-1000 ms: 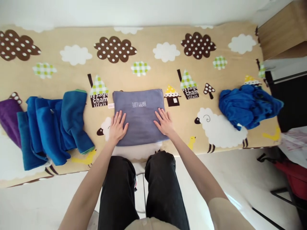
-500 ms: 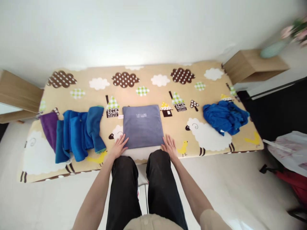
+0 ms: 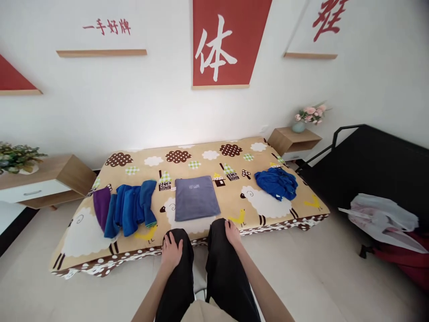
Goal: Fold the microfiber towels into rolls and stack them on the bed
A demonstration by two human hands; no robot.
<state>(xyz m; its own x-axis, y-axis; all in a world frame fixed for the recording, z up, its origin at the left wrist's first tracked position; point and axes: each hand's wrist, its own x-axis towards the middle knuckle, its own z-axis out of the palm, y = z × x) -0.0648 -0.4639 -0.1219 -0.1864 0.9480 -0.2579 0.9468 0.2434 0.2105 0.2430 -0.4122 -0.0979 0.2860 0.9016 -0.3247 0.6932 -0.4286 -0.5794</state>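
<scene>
My left hand (image 3: 172,251) lies on my left knee, fingers spread and holding nothing. On the outer side of my right knee rests my right hand (image 3: 232,232), its fingers stretched out and empty. Just beyond the knees a flat grey cloth piece (image 3: 197,203) with small white "HAPPY LIFE" lettering is spread on the patterned bed cover (image 3: 187,165). Several folded or rolled blue cloths (image 3: 129,208) lie side by side to its left, with a purple cloth (image 3: 101,205) at their outer end. A crumpled blue cloth heap (image 3: 276,182) sits to the right.
Wooden bedside cabinets flank the bed: one left (image 3: 65,179) with a plant, one right (image 3: 295,138) with a flower vase (image 3: 298,127). A black panel (image 3: 375,165) stands at right, near a white plastic bag (image 3: 382,217) and a red item (image 3: 402,261). Scrolls (image 3: 224,44) hang on the wall.
Both hands have drawn back from the lower corners of the grey cloth onto my knees. My view has tilted up, bringing the wall scrolls into sight. The cloths look unmoved.
</scene>
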